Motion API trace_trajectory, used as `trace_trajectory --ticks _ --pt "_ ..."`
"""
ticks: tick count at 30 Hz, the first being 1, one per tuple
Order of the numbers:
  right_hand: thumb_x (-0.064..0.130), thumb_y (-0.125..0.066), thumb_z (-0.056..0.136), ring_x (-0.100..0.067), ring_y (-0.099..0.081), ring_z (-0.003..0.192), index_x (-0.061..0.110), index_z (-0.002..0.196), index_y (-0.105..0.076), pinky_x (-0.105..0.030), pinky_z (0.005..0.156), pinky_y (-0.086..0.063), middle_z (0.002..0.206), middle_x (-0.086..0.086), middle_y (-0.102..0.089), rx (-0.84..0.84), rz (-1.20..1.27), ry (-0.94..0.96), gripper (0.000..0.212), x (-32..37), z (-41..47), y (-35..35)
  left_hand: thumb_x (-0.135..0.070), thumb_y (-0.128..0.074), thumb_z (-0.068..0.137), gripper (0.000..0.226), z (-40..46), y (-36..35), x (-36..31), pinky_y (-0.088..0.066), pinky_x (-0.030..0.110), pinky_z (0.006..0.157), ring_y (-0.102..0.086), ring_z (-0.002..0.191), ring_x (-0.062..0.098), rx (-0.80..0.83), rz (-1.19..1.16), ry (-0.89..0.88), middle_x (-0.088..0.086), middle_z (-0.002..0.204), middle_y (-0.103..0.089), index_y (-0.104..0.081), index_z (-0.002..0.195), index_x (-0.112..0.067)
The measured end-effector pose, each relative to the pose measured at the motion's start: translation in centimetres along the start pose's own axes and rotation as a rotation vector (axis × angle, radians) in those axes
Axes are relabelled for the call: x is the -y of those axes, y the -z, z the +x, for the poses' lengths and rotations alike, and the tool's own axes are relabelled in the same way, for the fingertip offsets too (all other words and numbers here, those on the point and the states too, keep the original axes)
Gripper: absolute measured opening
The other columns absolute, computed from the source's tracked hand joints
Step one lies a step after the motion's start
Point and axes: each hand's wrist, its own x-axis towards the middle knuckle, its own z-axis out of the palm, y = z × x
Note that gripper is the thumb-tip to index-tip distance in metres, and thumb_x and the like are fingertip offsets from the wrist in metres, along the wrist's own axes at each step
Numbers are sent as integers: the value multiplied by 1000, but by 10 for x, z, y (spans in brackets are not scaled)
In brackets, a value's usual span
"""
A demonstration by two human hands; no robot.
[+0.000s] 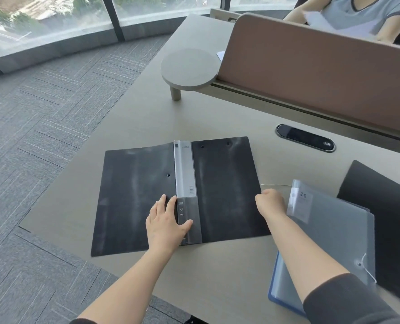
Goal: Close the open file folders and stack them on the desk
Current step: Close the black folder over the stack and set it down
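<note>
Black folder lies splayed open, outer side up, in the middle of the desk, grey spine strip running down the centre.

Left hand is flat, fingers spread, pressing on the left cover just beside the spine, thumb across the spine's lower end. Nothing grasped, just a hold-down.

Right hand is curled at the right cover's outer edge, fingertips apparently hooked under it. Looks like a pinch on the edge, but the fingers are hidden, so I can't confirm.

Handling, my read: thin plastic covers, light, flexible, and the edges already curl slightly. Glossy surface, so probably slippery on the laminate. It should fold easily at the spine.

Best grip: mid outer edge of the right cover, with the spine pinned so it doesn't slide.

Translucent grey folder sits closed on a blue folder just to the right, likely the stack target.
</note>
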Motion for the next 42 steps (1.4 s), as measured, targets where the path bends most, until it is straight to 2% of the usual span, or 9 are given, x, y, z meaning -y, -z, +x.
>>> trace_trajectory --ticks 4,6,12,14,17,22,34,39,42 --pt "-2 -48 77 -29 -47 70 5 65 -45 -30 60 -39 77 -12 -49 -24 82 -129 15 1 12 1 -56 -62 83 83 0 0 -1 -23 40 119 -15 151 23 2 -4 6 -2 166 -16 -27 153 -31" --pt "0 -49 80 -30 -48 75 1 73 -47 -32 67 -40 78 -13 -49 -24 119 -185 8 0 16 1 -57 -62 82 83 0 0 1 -23 40 119 -15 151 23 0 -4 5 -3 166 -17 -27 153 -31" --pt "2 -53 80 -25 -39 71 12 73 -44 -29 61 -31 72 -4 -44 24 240 -87 15 -2 11 6 -57 -62 82 83 0 0 2 -24 41 119 -17 151 23 -8 7 -6 -2 166 -18 -28 153 -31" --pt "5 -54 82 -28 -49 78 15 89 -53 -30 61 -39 83 -2 -53 32 242 -44 13 -3 7 7 -57 -62 82 82 0 0 2 -24 41 119 -17 151 23 -8 -3 -1 -2 165 -18 -28 153 -31" --pt "7 -53 83 -26 -63 92 19 110 -61 -36 78 -51 103 0 -66 57 223 26 30 -6 5 11 -56 -62 83 81 -1 0 1 -24 41 119 -17 151 23 -13 -19 4 -2 165 -19 -29 153 -30" --pt "8 -51 86 -26 -63 91 19 105 -61 -40 84 -50 98 -1 -70 85 195 158 24 -7 -1 26 -50 -63 87 77 1 4 0 -26 41 119 -21 149 23 -18 -123 37 0 163 -26 -33 153 -23" --pt "0 -54 88 -27 -60 73 23 89 -64 -40 74 -50 86 -10 -71 188 664 283 25 8 -39 73 -48 -64 88 71 9 78 -30 -34 40 114 -39 139 22 -184 -612 88 1 147 -48 -43 147 -13" --pt "-4 -52 93 -32 -65 78 21 92 -62 -40 72 -56 95 -15 -71 283 867 309 27 14 -58 88 -62 -67 70 82 -5 120 -52 -48 38 104 -60 119 13 -133 -851 12 -7 129 -63 -52 139 -21" --pt "-5 -50 94 -29 -67 71 20 91 -62 -37 66 -57 93 -14 -71 317 948 351 28 17 -69 95 -55 -72 66 69 -17 144 -66 -56 30 86 -70 101 9 -100 -967 -55 -7 114 -71 -59 126 -24"
